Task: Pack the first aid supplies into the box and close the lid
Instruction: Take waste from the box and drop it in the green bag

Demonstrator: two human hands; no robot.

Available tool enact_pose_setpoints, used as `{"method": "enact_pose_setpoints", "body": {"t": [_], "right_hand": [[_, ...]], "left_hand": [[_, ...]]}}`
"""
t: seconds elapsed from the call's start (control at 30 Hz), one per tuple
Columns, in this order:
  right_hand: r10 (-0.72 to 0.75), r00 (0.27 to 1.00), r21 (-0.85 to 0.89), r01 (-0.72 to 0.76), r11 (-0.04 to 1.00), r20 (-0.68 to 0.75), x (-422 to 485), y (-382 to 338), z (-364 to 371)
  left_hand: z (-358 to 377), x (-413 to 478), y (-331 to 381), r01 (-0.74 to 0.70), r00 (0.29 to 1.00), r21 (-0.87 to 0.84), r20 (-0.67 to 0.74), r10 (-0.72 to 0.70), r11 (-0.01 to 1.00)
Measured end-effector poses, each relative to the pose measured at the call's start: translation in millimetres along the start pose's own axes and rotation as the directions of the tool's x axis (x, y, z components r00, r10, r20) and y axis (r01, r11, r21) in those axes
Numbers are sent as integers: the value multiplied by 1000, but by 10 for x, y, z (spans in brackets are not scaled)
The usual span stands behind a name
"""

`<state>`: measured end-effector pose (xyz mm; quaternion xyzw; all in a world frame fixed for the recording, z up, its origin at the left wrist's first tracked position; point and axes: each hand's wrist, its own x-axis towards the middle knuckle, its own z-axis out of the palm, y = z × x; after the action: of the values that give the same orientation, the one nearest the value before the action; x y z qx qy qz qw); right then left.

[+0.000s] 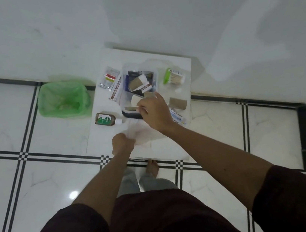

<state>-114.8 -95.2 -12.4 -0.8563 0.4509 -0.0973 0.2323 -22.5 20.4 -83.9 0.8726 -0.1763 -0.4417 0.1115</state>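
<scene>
- Well left of the clear box [125, 92], the green-lined bin [63, 99] holds only scraps.
- Still unpacked just left of the box: sachets [109, 78], a povidone-iodine carton [115, 90], the brown antiseptic bottle [105, 119].
- The box, roughly half packed by my judgement, holds a bandage roll, a carton and a white pad.
- My left hand [122, 142] is closed, pinching the clear lid [143, 135] lying just near of the box.
- My right hand [154, 112] pinches a small strip over the box.
- Right of the box wait cotton buds [174, 76], another bandage roll [178, 103], a plaster packet [177, 116].
</scene>
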Motion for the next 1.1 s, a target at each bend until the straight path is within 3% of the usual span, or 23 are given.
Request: {"method": "enact_pose_setpoints", "body": {"t": [0.07, 0.13, 0.2, 0.3, 0.57, 0.77, 0.87, 0.93, 1.0, 1.1], "right_hand": [[-17, 1000, 5, 17, 1000, -23, -24, -25, -22], [-22, 999, 19, 23, 1000, -36, -32, -88, -64], [-32, 999, 26, 33, 999, -38, -13, -189, -97], [-64, 996, 38, 66, 997, -55, 45, -366, -131], [-226, 972, 21, 227, 974, -68, 479, -1104, 148], [-312, 950, -19, 313, 950, 29, 1122, -1772, 778], [-223, 967, -42, 229, 972, 124, 1533, -2047, 1196], [-100, 976, 12, 100, 995, 195, 1896, -2262, 1619], [35, 974, 64, -50, 997, 225, 2038, -2320, 1773], [184, 944, 50, -205, 978, 273, 2666, -2440, 2548]], "left_hand": [[-73, -68, 16, -75, 996, 8, 50, 74, 997], [-234, -140, 15, -111, 984, -138, 120, 128, 984], [-470, -187, -22, -18, 980, -376, 176, 91, 926], [-871, -198, -168, 17, 980, -501, 180, 85, 865], [-1964, 186, -391, -47, 996, -747, -88, -28, 663], [-2473, 954, -619, -28, 979, -842, -133, -157, 539], [-2755, 1514, -761, 49, 967, -852, -91, -239, 521], [-3012, 1961, -874, 84, 947, -852, -94, -308, 517], [-3105, 2133, -871, 107, 931, -829, -110, -347, 550], [-3344, 3094, -964, 144, 907, -790, -136, -399, 596]]}}
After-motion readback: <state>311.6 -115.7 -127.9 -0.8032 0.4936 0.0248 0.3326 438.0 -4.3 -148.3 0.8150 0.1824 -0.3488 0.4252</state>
